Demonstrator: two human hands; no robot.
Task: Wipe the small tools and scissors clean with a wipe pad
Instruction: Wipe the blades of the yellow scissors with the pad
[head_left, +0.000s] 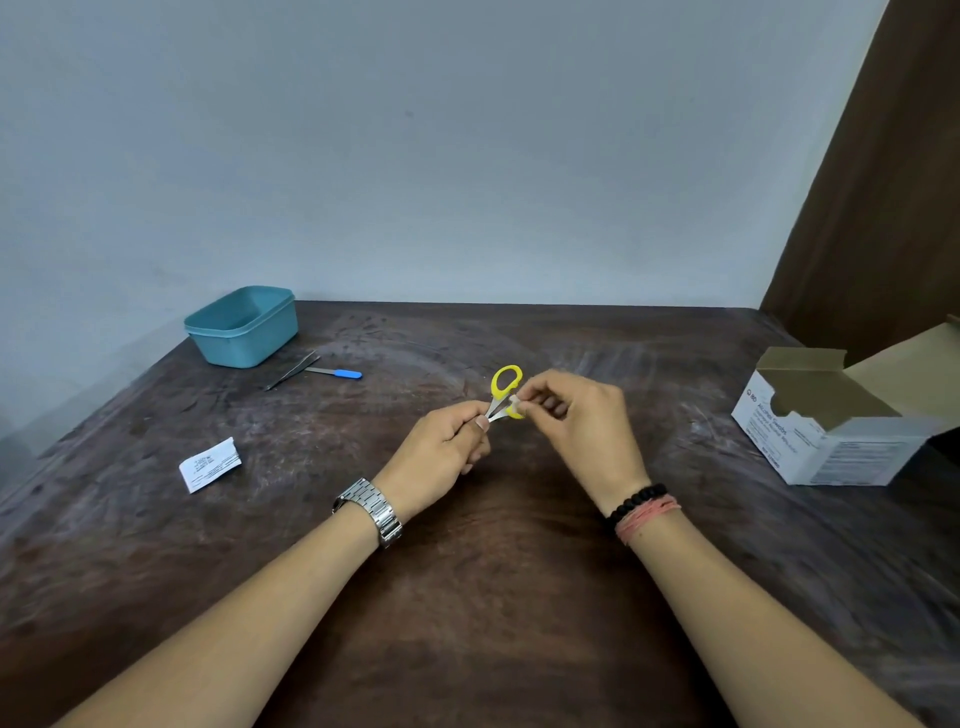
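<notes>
Scissors wipe under way, two tools waiting

Hands are working mid-table: the left hand is pinching the blade end of the small yellow-handled steel scissors, while the right hand is pinching a small white wipe pad against them near the handles. Farther left, steel tweezers and a blue-handled tool are lying near a teal plastic tub; whether they are wiped is unclear. The scuffed dark wooden table is meeting a pale grey wall.

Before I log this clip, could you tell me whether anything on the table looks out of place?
Only small things: a torn wrapper lies loose at the left of the table, and the box at the right stands open. Nothing looks spilled or damaged.
</notes>
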